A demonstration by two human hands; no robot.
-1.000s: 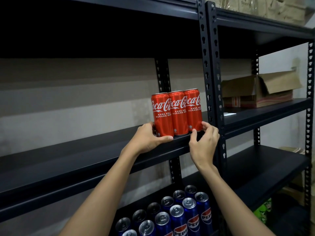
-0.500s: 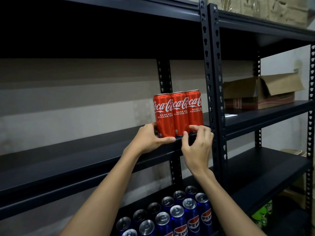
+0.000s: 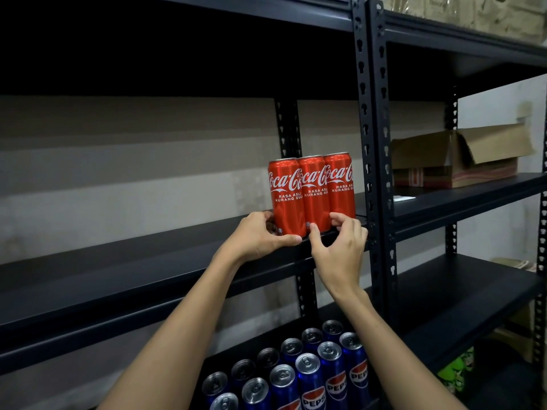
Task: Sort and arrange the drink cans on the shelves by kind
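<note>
Where the middle shelf (image 3: pixel 124 279) meets the upright, three red cola cans (image 3: pixel 312 192) stand touching; left hand (image 3: pixel 260 236) grips the 9 o'clock can, right hand (image 3: pixel 340 247) pinches the middle can's base.

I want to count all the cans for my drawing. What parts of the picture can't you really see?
- Pepsi cans: the head view's bottom edge and the two arms cut off the group, so no full count.
- Coca-Cola cans: the left hand and right hand cover their bases; any cans behind are hidden.
- Cardboard box: its flaps hide the inside.
- Green packet, bottom right: too dark to identify.
</note>
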